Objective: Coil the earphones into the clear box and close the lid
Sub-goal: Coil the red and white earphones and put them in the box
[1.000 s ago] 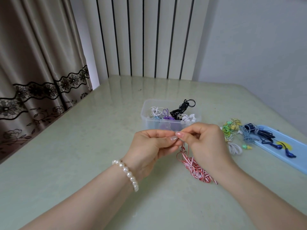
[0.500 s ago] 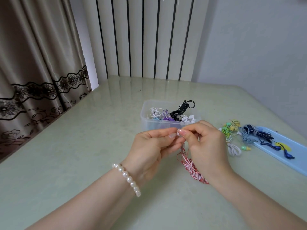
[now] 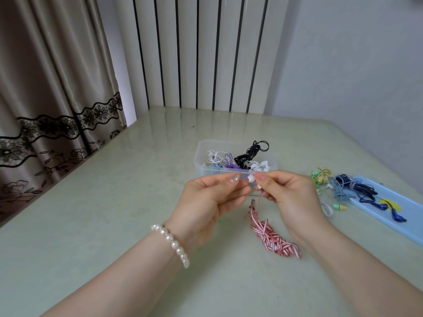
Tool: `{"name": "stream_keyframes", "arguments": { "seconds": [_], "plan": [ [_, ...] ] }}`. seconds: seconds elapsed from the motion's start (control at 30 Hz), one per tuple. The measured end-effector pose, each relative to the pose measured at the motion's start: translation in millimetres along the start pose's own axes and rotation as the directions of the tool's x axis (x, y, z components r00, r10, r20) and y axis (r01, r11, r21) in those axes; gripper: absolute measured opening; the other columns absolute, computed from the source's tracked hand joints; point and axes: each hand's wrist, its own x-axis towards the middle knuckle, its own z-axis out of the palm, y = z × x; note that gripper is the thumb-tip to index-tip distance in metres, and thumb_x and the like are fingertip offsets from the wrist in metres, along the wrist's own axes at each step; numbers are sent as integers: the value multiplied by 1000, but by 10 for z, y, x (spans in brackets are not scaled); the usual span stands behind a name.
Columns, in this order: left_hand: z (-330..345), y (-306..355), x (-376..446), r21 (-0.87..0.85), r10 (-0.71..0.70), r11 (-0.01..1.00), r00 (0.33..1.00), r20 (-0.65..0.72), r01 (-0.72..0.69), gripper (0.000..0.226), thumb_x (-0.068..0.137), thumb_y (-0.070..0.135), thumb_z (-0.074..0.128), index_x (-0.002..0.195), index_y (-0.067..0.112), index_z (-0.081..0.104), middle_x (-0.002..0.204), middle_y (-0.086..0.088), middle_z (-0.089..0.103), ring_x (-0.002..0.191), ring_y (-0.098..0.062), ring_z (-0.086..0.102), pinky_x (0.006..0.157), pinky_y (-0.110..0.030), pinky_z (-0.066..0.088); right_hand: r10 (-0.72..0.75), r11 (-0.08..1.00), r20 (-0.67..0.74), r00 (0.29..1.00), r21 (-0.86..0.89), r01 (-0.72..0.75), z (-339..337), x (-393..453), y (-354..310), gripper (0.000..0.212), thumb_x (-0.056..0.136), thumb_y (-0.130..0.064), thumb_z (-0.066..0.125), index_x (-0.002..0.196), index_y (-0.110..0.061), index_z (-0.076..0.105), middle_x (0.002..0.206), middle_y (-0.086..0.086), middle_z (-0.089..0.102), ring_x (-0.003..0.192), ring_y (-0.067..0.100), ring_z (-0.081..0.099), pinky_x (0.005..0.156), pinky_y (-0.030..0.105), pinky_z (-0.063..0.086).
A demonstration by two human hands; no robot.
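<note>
Left hand [image 3: 206, 200], frame centre-left: fingers curled, pinching by white earbud [image 3: 250, 178]. Clear box [image 3: 229, 171] just behind, open, already holds coiled sets. Right hand [image 3: 290, 197] pinches bud stem, likely to start coil; red-white cord [image 3: 272, 236] trails below onto table [image 3: 114, 225]. Blue lid [image 3: 409, 216] far right, loose earphones [image 3: 338, 188] on it, waiting.

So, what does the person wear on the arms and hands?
Both forearms are bare, with no sleeves in view. The left wrist carries a pearl bracelet of round white beads. The left hand has a glittery nail; the right hand has a glossy pink nail.
</note>
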Motion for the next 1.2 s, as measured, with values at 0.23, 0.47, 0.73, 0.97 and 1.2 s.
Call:
{"name": "stream_keyframes", "arguments": {
  "seconds": [0.23, 0.47, 0.73, 0.97, 1.2],
  "plan": [
    [-30, -35, 21, 124, 57, 990, 998, 29, -60, 11, 59, 8, 67, 68, 5, 73, 64, -6, 70, 57, -10, 65, 63, -22, 57, 115, 993, 84, 990, 3, -116, 24, -20, 12, 17, 79, -14, 65, 63, -10, 70, 49, -1, 56, 48, 7, 44, 53, 18, 40],
    [-52, -31, 51, 411, 353, 842, 933, 71, -350, 11, 57, 7, 75, 67, 6, 69, 60, -3, 69, 55, -11, 63, 61, -20, 53, 286, 950, 247, 926, 57, -308, -19, -20, -82, 29, 63, -27, 64, 69, 2, 64, 52, 2, 52, 51, 14, 41, 51, 21, 34],
    [-113, -104, 85, 608, 539, 579, 815, 215, -543, 10, 71, 17, 75, 77, 25, 75, 77, 1, 72, 74, -23, 68, 74, -34, 56, 352, 932, 226, 908, 1, -362, -34, -7, -98, 37, 60, -29, 67, 75, 5, 64, 49, 1, 53, 49, 14, 41, 49, 21, 32],
    [-121, -45, 134, 486, 357, 797, 929, 101, -359, 16, 72, -7, 69, 71, 9, 70, 65, 0, 71, 64, -12, 64, 71, -25, 54, 213, 925, 147, 966, -347, -151, -218, 96, -168, 33, 78, -41, 62, 75, -9, 72, 57, -2, 60, 51, 8, 48, 50, 13, 35],
    [-193, -85, 202, 563, 296, 776, 952, 72, -284, 23, 70, -10, 70, 65, 12, 67, 60, 6, 69, 60, -5, 63, 67, -17, 54, 504, 480, 360, 785, -872, 92, -286, 22, -188, 42, 51, -41, 86, 78, -23, 59, 74, -4, 60, 60, 9, 51, 58, 25, 40]
  ]
}}
